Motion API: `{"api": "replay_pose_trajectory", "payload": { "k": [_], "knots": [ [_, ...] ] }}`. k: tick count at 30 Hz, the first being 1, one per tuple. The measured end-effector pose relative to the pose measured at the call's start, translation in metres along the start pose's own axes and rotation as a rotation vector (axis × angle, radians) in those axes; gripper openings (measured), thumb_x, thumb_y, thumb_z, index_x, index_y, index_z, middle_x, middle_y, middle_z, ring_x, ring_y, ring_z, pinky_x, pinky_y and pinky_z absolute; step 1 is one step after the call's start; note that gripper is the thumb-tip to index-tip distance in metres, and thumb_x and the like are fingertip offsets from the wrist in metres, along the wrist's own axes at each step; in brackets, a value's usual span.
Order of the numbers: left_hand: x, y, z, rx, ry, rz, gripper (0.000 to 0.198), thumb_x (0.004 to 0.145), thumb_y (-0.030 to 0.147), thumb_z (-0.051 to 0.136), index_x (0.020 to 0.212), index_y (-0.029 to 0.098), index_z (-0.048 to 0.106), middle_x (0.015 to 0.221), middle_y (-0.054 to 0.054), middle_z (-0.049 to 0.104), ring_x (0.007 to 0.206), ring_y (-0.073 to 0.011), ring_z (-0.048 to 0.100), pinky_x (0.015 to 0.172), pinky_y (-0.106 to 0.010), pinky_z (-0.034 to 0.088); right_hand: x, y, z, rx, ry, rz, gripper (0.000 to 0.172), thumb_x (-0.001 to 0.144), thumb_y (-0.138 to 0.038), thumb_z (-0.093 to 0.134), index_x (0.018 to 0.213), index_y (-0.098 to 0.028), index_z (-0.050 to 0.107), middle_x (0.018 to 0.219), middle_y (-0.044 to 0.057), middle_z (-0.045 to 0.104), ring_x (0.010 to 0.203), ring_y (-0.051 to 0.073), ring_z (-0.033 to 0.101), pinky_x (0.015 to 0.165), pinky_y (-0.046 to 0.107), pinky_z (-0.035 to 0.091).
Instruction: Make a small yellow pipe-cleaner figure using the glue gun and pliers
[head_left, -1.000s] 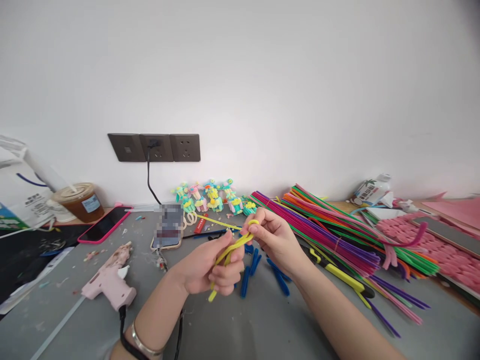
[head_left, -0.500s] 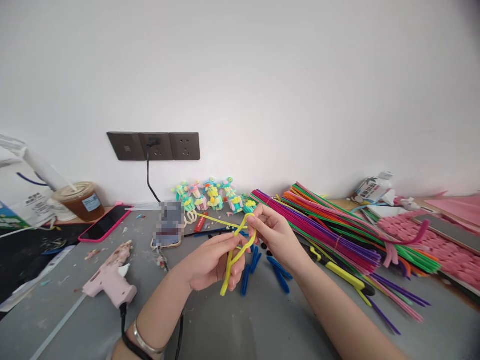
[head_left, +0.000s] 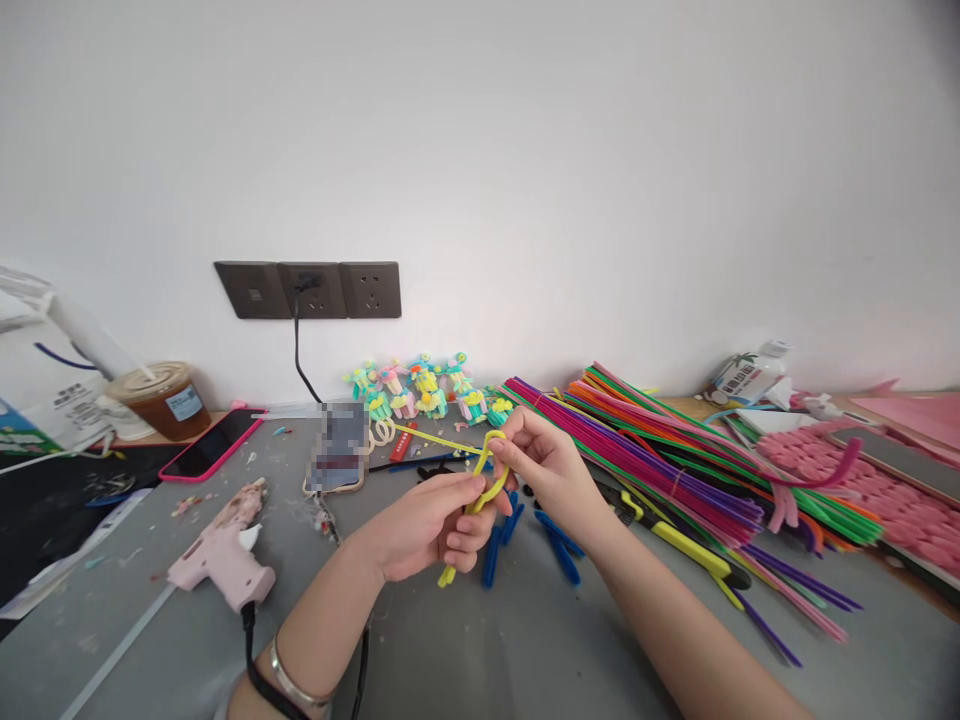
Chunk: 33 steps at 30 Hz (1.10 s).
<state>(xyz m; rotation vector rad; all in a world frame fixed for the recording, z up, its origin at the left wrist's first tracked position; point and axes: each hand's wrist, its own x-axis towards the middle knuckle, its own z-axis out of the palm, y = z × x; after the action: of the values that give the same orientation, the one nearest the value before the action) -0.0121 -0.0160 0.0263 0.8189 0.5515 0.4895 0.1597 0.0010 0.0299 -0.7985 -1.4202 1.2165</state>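
A yellow pipe cleaner (head_left: 491,490) is bent into a narrow loop between my two hands, above the grey table. My left hand (head_left: 431,520) is closed around its lower part, and the tail sticks out below the fingers. At the top of the loop, my right hand (head_left: 544,465) pinches the bend between thumb and fingertips. A straight yellow length stretches away to the left behind the loop; where it joins is hard to make out. Folded blue pipe cleaner pieces (head_left: 559,550) lie on the table just below and beyond my hands.
A pink glue gun (head_left: 225,560) with a black cord lies at left, near a pink-cased phone (head_left: 212,445) and a drink cup (head_left: 161,400). Small colourful figures (head_left: 427,390) line the wall. Bundled pipe cleaners (head_left: 652,460) and a yellow-handled tool (head_left: 690,547) lie at right.
The loop of yellow pipe cleaner has become narrower, and its crossed lower ends have come together within my left hand's fingers. My right hand still pinches the top.
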Motion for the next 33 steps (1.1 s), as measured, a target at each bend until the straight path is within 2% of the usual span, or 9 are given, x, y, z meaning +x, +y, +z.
{"api": "replay_pose_trajectory", "payload": {
  "k": [3, 9, 14, 18, 21, 25, 29, 33],
  "knots": [
    [0.002, 0.000, -0.001, 0.009, 0.012, 0.021, 0.030, 0.090, 0.044, 0.059, 0.085, 0.014, 0.059, 0.059, 0.008, 0.033, 0.046, -0.0047, 0.023, 0.043, -0.016, 0.023, 0.000, -0.001, 0.001, -0.002, -0.015, 0.005, 0.037, 0.077, -0.048, 0.075, 0.071, -0.022, 0.050, 0.054, -0.005, 0.061, 0.041, 0.010, 0.052, 0.043, 0.023, 0.043],
    [0.006, -0.004, -0.005, 0.073, 0.035, 0.087, 0.030, 0.094, 0.045, 0.052, 0.086, 0.016, 0.057, 0.058, 0.004, 0.047, 0.043, -0.0069, 0.037, 0.045, -0.020, 0.036, -0.004, -0.001, 0.005, -0.017, -0.058, -0.022, 0.033, 0.079, -0.045, 0.075, 0.073, -0.022, 0.052, 0.056, -0.004, 0.063, 0.044, 0.012, 0.057, 0.046, 0.024, 0.043],
    [0.005, -0.003, -0.003, 0.031, 0.062, 0.051, 0.031, 0.091, 0.046, 0.057, 0.082, 0.016, 0.054, 0.057, 0.006, 0.041, 0.043, -0.0041, 0.024, 0.042, -0.017, 0.022, -0.007, 0.002, 0.006, -0.078, -0.034, -0.074, 0.031, 0.081, -0.044, 0.073, 0.073, -0.023, 0.052, 0.060, -0.003, 0.063, 0.047, 0.013, 0.057, 0.048, 0.026, 0.045],
    [0.003, 0.000, -0.001, 0.051, 0.081, 0.049, 0.032, 0.091, 0.047, 0.058, 0.082, 0.016, 0.053, 0.058, 0.009, 0.027, 0.046, -0.0044, 0.014, 0.042, -0.016, 0.014, -0.006, 0.003, 0.006, -0.073, -0.003, -0.070, 0.031, 0.080, -0.045, 0.074, 0.074, -0.023, 0.052, 0.062, -0.003, 0.060, 0.050, 0.013, 0.056, 0.050, 0.026, 0.043],
    [0.000, 0.003, 0.000, 0.096, 0.068, 0.050, 0.037, 0.091, 0.050, 0.055, 0.075, 0.018, 0.046, 0.059, 0.010, 0.018, 0.047, -0.0055, 0.009, 0.041, -0.018, 0.009, -0.004, 0.003, 0.005, -0.050, 0.017, -0.062, 0.031, 0.079, -0.046, 0.074, 0.072, -0.021, 0.057, 0.066, -0.002, 0.058, 0.057, 0.013, 0.052, 0.055, 0.025, 0.043],
    [-0.004, 0.004, 0.002, 0.130, -0.012, 0.014, 0.049, 0.089, 0.058, 0.052, 0.066, 0.022, 0.030, 0.056, 0.010, 0.015, 0.046, -0.0064, 0.007, 0.041, -0.020, 0.007, 0.000, 0.003, 0.002, 0.145, -0.040, 0.092, 0.032, 0.080, -0.048, 0.072, 0.070, -0.018, 0.064, 0.072, 0.001, 0.061, 0.068, 0.013, 0.053, 0.066, 0.026, 0.045],
    [-0.006, 0.004, 0.005, 0.204, -0.066, 0.001, 0.051, 0.090, 0.060, 0.050, 0.064, 0.022, 0.029, 0.051, 0.011, 0.017, 0.043, -0.0058, 0.007, 0.040, -0.020, 0.008, 0.000, 0.005, 0.003, 0.360, -0.014, 0.254, 0.034, 0.070, -0.045, 0.082, 0.063, -0.017, 0.063, 0.063, -0.002, 0.057, 0.059, 0.010, 0.048, 0.060, 0.023, 0.043],
    [-0.005, 0.003, 0.005, 0.255, -0.021, 0.014, 0.050, 0.089, 0.060, 0.051, 0.064, 0.022, 0.030, 0.049, 0.012, 0.017, 0.042, -0.0055, 0.007, 0.039, -0.020, 0.008, -0.001, 0.010, 0.009, 0.399, 0.029, 0.254, 0.032, 0.069, -0.043, 0.083, 0.064, -0.018, 0.064, 0.071, -0.001, 0.061, 0.062, 0.010, 0.051, 0.063, 0.023, 0.046]
  ]
}}
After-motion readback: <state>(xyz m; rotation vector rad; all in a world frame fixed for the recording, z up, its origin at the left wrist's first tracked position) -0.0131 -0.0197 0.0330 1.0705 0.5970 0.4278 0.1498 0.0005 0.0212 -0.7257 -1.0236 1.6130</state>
